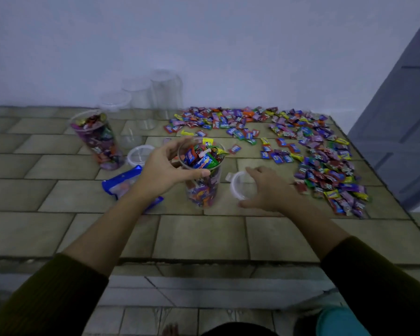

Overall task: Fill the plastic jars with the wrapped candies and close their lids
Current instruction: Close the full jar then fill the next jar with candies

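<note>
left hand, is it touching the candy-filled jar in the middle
Touching. In the head view the left hand grips the candy-filled jar at its rim: thumb across the front, fingers curled round the far side.

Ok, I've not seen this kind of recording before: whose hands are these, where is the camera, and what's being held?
No machine here: a person's two bare hands, filmed by one camera worn on the head, looking down. The left hand grips the rim of a candy-filled jar. The right hand spans a loose lid beside it, thumb and fingers at its edges. On the tiled surface lie a spread of wrapped candies, a second filled jar, another lid, a blue bag, and empty jars at the back.
</note>
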